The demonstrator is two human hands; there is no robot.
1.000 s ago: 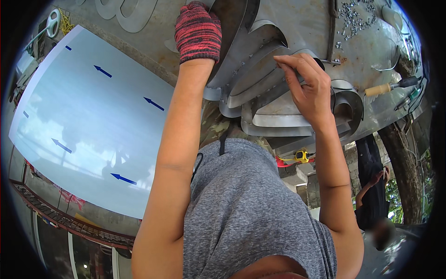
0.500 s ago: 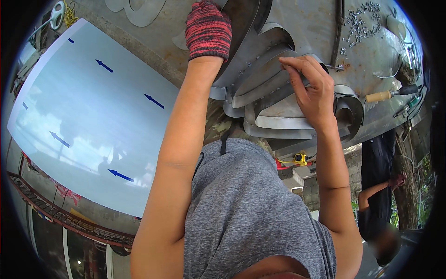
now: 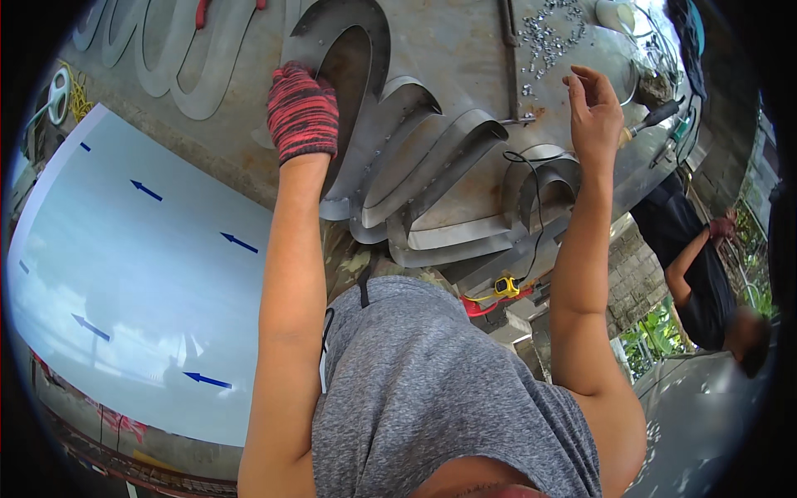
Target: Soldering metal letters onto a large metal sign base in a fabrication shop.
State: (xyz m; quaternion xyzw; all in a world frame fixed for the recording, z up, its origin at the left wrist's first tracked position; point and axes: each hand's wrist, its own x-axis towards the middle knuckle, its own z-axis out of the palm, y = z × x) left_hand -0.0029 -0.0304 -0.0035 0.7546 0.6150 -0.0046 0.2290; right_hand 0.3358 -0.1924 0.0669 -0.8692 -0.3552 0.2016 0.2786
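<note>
My left hand (image 3: 303, 114), in a red and black knit glove, is closed on the wall of a large curved sheet-metal letter shell (image 3: 375, 41); some of its fingertips are hidden. Bent metal strips (image 3: 448, 162) stand on edge to the right of it, forming further curved outlines. My bare right hand (image 3: 596, 116) is raised over the right part of the metal table, thumb and forefinger pinched together. Whatever may be between them is too small to make out. Close beside this hand lies a tool with a wood-and-black handle (image 3: 662, 113).
Small shiny metal bits (image 3: 548, 37) are scattered beyond my right hand, near a white cup (image 3: 614, 14). A yellow tape measure (image 3: 506, 287) sits at the table's near edge. Left stands a large pale panel (image 3: 149, 274) with blue arrows. Another person (image 3: 693, 274) is at the right.
My right hand has moved right, away from the bent strips toward the handled tool and metal bits. The view has shifted; my left hand stays on the letter shell.
</note>
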